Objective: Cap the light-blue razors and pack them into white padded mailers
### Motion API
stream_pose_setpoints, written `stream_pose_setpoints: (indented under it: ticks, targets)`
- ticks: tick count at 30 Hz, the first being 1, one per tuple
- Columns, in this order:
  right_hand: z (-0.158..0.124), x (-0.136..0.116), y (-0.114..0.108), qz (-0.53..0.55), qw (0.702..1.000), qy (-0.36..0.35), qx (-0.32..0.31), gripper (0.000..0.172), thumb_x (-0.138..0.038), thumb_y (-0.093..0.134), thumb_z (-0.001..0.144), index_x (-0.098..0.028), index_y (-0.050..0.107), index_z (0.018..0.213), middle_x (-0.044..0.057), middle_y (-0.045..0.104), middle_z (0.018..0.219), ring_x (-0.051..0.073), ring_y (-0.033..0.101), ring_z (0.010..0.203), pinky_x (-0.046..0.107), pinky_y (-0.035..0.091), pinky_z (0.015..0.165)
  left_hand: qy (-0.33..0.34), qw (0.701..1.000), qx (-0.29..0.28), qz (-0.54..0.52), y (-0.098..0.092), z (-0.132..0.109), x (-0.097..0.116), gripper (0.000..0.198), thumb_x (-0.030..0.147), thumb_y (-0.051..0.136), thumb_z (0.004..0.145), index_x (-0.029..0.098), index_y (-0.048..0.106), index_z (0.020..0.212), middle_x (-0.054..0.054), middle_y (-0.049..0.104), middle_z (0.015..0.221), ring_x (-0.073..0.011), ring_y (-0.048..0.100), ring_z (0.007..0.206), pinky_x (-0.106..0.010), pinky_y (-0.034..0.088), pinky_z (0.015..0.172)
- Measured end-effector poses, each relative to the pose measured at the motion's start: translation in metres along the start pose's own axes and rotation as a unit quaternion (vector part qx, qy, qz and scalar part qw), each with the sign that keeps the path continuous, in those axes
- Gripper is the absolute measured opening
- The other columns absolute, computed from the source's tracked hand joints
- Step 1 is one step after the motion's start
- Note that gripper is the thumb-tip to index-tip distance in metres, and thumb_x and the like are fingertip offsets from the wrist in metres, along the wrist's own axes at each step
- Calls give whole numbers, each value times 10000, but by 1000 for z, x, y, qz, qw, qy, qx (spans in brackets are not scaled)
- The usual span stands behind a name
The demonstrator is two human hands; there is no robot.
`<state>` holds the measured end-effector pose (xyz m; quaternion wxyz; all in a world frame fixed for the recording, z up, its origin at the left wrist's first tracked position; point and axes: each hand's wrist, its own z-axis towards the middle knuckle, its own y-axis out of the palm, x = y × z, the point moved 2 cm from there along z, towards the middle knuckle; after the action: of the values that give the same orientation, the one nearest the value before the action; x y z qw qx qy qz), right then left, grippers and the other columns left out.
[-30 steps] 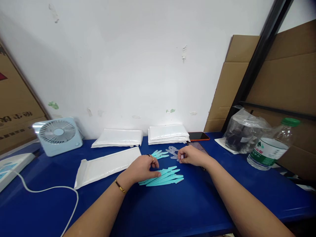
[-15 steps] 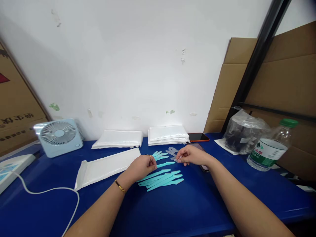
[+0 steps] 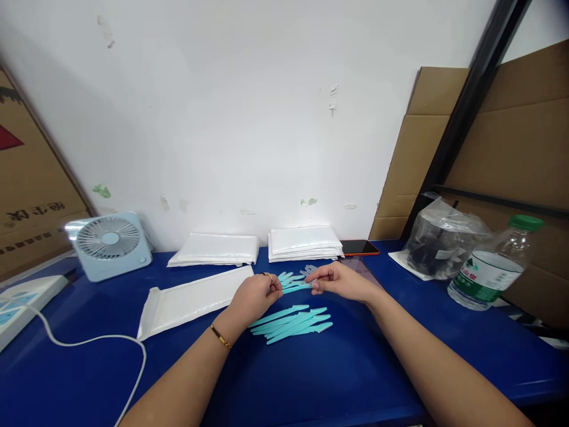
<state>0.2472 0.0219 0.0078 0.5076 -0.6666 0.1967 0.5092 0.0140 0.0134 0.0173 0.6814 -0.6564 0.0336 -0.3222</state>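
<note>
My left hand point(image 3: 254, 296) pinches one end of a thin teal plastic stick point(image 3: 295, 288), held just above the blue table point(image 3: 338, 373). My right hand point(image 3: 340, 280) pinches a small clear cap at the stick's other end. Below the hands lies a row of several teal sticks point(image 3: 291, 320). More teal sticks point(image 3: 286, 277) and clear caps point(image 3: 308, 271) lie just behind the hands. A white padded envelope point(image 3: 191, 299) lies flat to the left of my left hand.
Two stacks of white envelopes point(image 3: 216, 248) point(image 3: 304, 241) sit by the wall. A small blue fan point(image 3: 110, 244) and white cable point(image 3: 89, 343) are left. A phone point(image 3: 359, 247), bagged dark object point(image 3: 438, 240), water bottle point(image 3: 493, 267) and cardboard point(image 3: 418, 154) are right.
My left hand lifted one teal stick off the row. My right hand brought a clear cap over to the stick's tip, and both hands rose slightly.
</note>
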Motion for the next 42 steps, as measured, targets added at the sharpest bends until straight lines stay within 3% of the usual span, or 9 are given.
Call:
stream_pose_setpoints:
  ticks: [4,7,12,16,21,32,42]
  targets:
    - [4,10,-10,-131,984,4,122,279,-339,509,780,-162,658,937,47,668,790,155,604,679,266,464,629,-12,998,39,38,-1,0,-5,257,279,512,770,220,557,1016,-32,604,985,-175,559,880,-260,403,711]
    - [4,11,-11,-186,975,-4,119,239,-335,529,765,-176,672,872,32,653,737,146,583,639,243,428,578,-2,998,27,48,2,1,-8,210,310,507,773,232,584,953,-22,615,922,-178,567,837,-265,398,674]
    - [1,3,-7,-282,951,-50,113,171,-290,542,758,-208,689,789,27,631,786,146,566,699,242,405,630,-1,998,11,57,5,1,-8,182,348,528,754,233,612,868,-12,622,863,-168,567,779,-256,379,654]
    - [-1,3,-12,-325,940,-42,98,151,-278,601,710,-215,686,818,29,621,819,157,563,720,238,400,628,5,999,-42,14,4,-3,-3,251,430,549,715,221,628,830,-10,629,815,-155,566,730,-229,372,585]
    - [-3,2,-11,-339,939,-54,37,106,-231,607,693,-200,684,758,38,623,818,152,559,691,222,393,596,0,992,-122,-31,6,-7,-1,234,419,548,703,213,643,762,2,640,717,-132,551,622,-212,342,503]
    - [-3,-2,-2,-222,974,-5,-35,265,-427,604,710,-179,691,751,15,610,636,118,495,553,205,340,490,-10,998,-55,1,12,1,-6,145,332,528,747,212,608,740,3,633,704,-136,546,626,-225,329,525]
    - [4,-2,17,-202,977,-55,-38,196,-362,597,746,-203,696,805,26,654,702,133,547,599,217,384,535,21,998,-52,28,17,2,6,155,328,512,776,208,608,762,2,621,722,-136,550,668,-226,338,536]
